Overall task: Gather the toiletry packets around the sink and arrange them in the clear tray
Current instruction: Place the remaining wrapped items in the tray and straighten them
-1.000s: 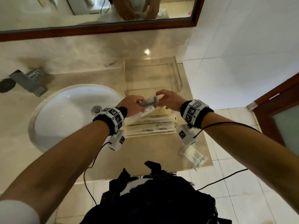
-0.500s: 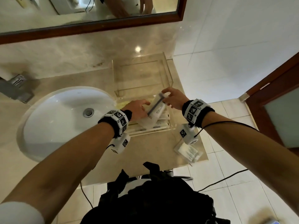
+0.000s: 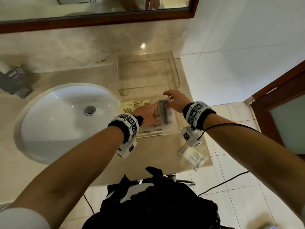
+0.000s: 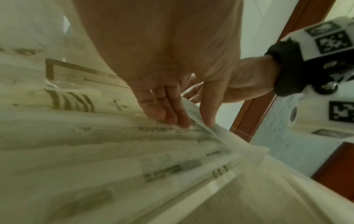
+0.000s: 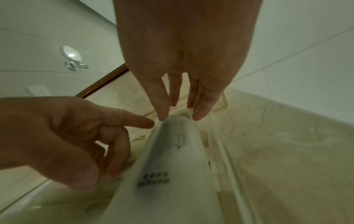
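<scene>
A shallow clear tray (image 3: 170,132) stands on the counter right of the sink, with several pale packets (image 3: 130,108) lying in a row inside it. Both hands hold a white packet (image 3: 165,114) with a dark item inside, low over the tray's right end and running front to back. My right hand (image 3: 170,100) pinches its far end with nearly straight fingertips (image 5: 162,116). My left hand (image 3: 154,112) takes the packet's (image 4: 220,136) left edge between its fingers (image 4: 180,119), which rest on the packets below; its index finger (image 5: 141,121) points along the packet (image 5: 172,166).
A taller clear box (image 3: 148,71) stands behind the tray against the wall. One more packet (image 3: 193,157) lies near the counter's front right corner. The white basin (image 3: 66,119) and faucet (image 3: 14,80) are at left. A tiled wall and brown door frame (image 3: 280,90) close the right.
The white packet has turned from lying across between my hands to pointing front to back, and has moved right and down into the tray's right end. Both hands went with it.
</scene>
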Tool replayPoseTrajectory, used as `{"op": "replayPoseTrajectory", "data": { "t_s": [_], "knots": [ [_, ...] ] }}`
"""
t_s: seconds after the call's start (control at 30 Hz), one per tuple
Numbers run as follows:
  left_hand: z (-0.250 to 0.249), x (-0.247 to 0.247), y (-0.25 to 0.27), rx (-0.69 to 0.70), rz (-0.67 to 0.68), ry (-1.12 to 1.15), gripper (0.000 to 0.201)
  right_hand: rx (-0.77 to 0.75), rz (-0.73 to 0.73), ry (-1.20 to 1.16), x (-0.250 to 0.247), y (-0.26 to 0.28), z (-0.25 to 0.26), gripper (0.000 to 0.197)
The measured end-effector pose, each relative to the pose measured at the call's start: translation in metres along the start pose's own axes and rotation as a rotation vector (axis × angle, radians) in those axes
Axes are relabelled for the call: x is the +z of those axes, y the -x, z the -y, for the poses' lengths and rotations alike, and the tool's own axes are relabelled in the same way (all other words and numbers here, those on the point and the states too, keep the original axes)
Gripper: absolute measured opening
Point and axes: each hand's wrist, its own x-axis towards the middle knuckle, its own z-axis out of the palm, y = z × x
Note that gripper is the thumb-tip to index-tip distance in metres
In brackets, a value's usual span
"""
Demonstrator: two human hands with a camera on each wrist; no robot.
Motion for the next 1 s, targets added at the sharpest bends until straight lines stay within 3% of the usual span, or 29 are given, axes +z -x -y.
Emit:
{"op": "replayPoseTrajectory", "data": {
  "t_s": [0.07,0.13,0.3,0.4,1.0],
  "knots": [
    [0.002,0.001,-0.002,0.027,-0.073,-0.134,0.075,-0.039,0.024,0.063,-0.003,0.004,-0.003,0.062],
    [0.005,0.004,-0.006,0.094,-0.120,-0.203,0.080,-0.073,0.045,0.112,-0.005,0.007,-0.009,0.071],
    [0.005,0.016,-0.012,0.140,0.003,-0.304,0.112,-0.099,0.159,0.400,-0.003,0.017,-0.028,0.099],
    [0.005,0.021,-0.018,0.104,0.042,-0.385,0.116,-0.105,0.217,0.530,0.003,0.022,-0.036,0.110],
    [0.013,0.031,-0.027,0.075,0.057,-0.480,0.123,-0.121,0.204,0.676,0.005,0.024,-0.042,0.104]
  ]
}}
